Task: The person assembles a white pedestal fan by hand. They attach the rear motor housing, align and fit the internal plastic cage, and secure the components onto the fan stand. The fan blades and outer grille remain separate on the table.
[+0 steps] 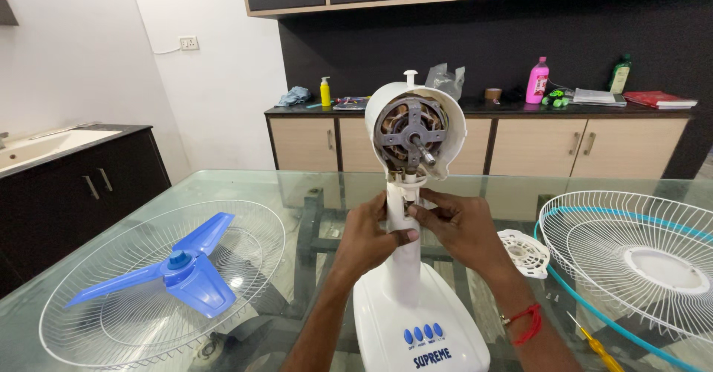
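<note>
Both forearms rise from the bottom edge and meet at the white neck (403, 227) of a table fan (412, 194) that stands on its base (420, 327) at the near middle of the glass tabletop (297, 186). The left hand (368, 238) wraps the neck from the left, its grip closed around the column with the thumb across the front. The right hand (460, 227) comes in from the right, fingertips pinched narrow at the joint just under the motor housing (416, 128) (whether they hold a screw or only press the plastic cannot be made out). The motor sits bare, its shaft pointing toward the camera.

A blue blade (182, 268) lies in a white grille (163, 283) to the left. Another grille (639, 260) on the right is cut off by the frame. A yellow-handled screwdriver (598, 346) lies near the right wrist, partly cut off at the bottom edge.
</note>
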